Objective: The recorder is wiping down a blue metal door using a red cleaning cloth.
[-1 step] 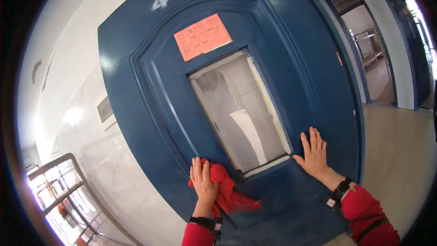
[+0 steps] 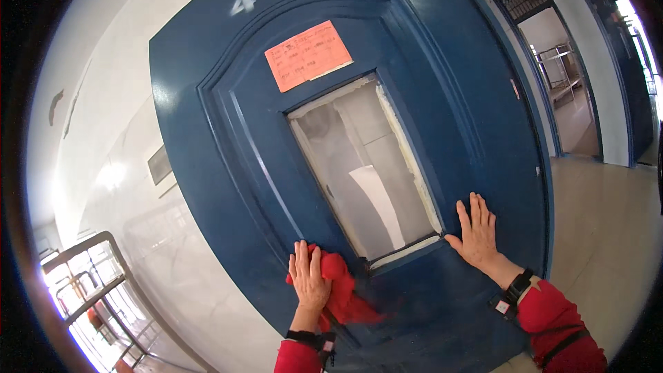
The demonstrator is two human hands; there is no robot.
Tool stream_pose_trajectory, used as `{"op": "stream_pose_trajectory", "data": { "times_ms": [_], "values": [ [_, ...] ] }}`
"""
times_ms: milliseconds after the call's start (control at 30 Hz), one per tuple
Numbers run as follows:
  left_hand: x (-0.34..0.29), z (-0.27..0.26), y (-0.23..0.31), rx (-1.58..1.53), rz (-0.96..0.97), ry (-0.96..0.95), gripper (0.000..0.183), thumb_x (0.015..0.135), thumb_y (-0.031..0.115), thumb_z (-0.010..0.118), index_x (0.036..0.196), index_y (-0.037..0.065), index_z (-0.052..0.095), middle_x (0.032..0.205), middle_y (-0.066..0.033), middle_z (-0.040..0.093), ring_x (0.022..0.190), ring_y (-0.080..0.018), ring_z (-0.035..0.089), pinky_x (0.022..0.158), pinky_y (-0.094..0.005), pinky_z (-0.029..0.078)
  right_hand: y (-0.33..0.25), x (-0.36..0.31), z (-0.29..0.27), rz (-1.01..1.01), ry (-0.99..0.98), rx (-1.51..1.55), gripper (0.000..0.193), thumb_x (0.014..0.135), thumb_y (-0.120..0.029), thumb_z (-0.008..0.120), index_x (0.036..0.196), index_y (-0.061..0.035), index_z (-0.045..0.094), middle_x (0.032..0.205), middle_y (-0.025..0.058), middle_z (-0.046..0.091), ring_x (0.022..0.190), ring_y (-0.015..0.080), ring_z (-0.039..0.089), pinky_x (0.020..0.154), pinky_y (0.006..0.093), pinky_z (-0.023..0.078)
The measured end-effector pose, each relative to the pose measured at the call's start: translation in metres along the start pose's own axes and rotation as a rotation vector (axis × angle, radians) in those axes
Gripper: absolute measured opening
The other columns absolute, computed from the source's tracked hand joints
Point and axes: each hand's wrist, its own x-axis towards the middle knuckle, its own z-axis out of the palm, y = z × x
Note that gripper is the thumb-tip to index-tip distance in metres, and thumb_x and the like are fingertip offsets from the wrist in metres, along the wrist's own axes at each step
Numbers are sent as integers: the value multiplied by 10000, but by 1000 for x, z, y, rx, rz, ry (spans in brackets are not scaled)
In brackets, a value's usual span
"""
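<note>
A dark blue panelled door [image 2: 235, 173] stands before me, with a glass pane [image 2: 338, 145] in its middle. Under my left hand [image 2: 311, 282], a bunched red cloth [image 2: 338, 293] is pressed to the door just left of the pane's lower corner. Its loose end hangs to the right, somewhat blurred. My right hand [image 2: 478, 240] rests on the door right of the pane, fingers outstretched and holding nothing. Its thumb reaches close to the pane's lower right corner. Part of the cloth is hidden beneath my left palm.
A pink paper sheet [image 2: 309, 55] is stuck above the pane, and a white strip [image 2: 376, 200] shows in the pane. At the lower left stands a metal-framed rack [image 2: 114, 255] by the white wall [image 2: 152, 235]. Another doorway [image 2: 563, 69] opens at the right, beyond a tiled floor [image 2: 587, 214].
My left hand has shifted very slightly, and the cloth's loose end has swung a little to the left. My right hand stays in place.
</note>
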Motion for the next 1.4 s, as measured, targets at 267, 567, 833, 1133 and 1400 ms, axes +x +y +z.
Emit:
{"op": "stream_pose_trajectory", "data": {
  "times_ms": [267,567,833,1133,1400],
  "values": [
    [94,-67,-61,531,-44,6,679,639,27,596,1290,70,408,1395,-182,313,1334,-355,238,1029,-489,237,4,-2,4,-27,6,-1,768,777,-423,625,1345,-10,313,1389,307,204,1264,447,244,888,557,312],
    [157,-107,-88,601,-495,-165,598,808,163,583,1353,204,338,1026,-165,514,912,-334,587,699,-450,502,3,-3,3,-16,21,7,760,776,-400,634,1341,-5,316,1379,320,212,1252,458,257,877,566,318],
    [181,-96,-105,248,-340,206,561,819,88,546,1336,110,330,1085,-219,523,920,-405,556,821,-467,442,4,-2,5,-45,62,9,774,748,-393,660,1333,-8,330,1376,315,222,1249,449,265,857,526,321],
    [160,-30,-34,312,-90,288,692,663,-20,507,1336,38,354,1371,-174,342,1280,-378,281,1059,-475,223,4,-3,5,-22,65,52,773,749,-390,661,1336,-18,322,1378,307,225,1264,444,247,894,538,290],
    [60,-9,-5,76,154,-5,726,618,-4,581,1316,24,383,1398,-218,297,1288,-440,258,1070,-510,212,2,-2,7,6,52,40,782,743,-385,673,1338,-25,314,1388,300,212,1277,438,229,895,559,289]
  ]
}}
